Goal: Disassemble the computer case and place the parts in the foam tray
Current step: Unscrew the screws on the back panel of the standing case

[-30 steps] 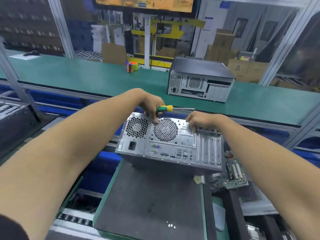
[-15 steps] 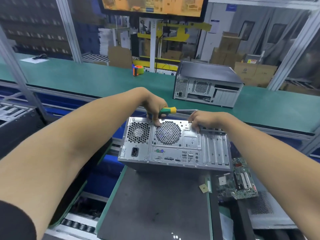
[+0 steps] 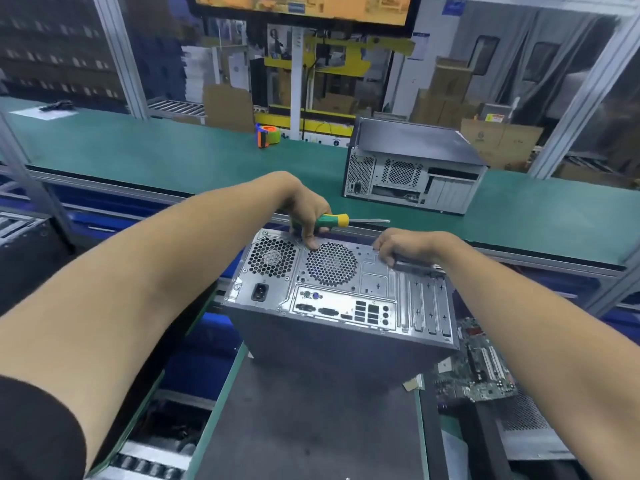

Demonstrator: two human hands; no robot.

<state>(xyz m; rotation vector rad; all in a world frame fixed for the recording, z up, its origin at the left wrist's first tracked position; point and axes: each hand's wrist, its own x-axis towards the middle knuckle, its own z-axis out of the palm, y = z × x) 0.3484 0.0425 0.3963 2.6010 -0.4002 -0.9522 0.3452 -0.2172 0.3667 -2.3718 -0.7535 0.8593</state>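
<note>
A grey computer case (image 3: 343, 299) stands on a dark mat (image 3: 311, 420), its metal rear panel with fans and ports tilted up toward me. My left hand (image 3: 306, 211) grips a green and yellow screwdriver (image 3: 337, 221) lying sideways, shaft pointing right, and a finger touches the panel's top edge by the round fan grille. My right hand (image 3: 403, 245) curls over the case's top edge above the expansion slots. No foam tray is in view.
A second computer case (image 3: 412, 168) sits on the green conveyor belt (image 3: 173, 157) behind, with an orange and green tape dispenser (image 3: 268, 135) to its left. A loose motherboard (image 3: 481, 368) lies right of the mat. Rollers and blue bins lie on the left.
The view has shifted and the case now sits a little lower and more to the right in the frame. Both hands keep the same hold on the case's top edge.
</note>
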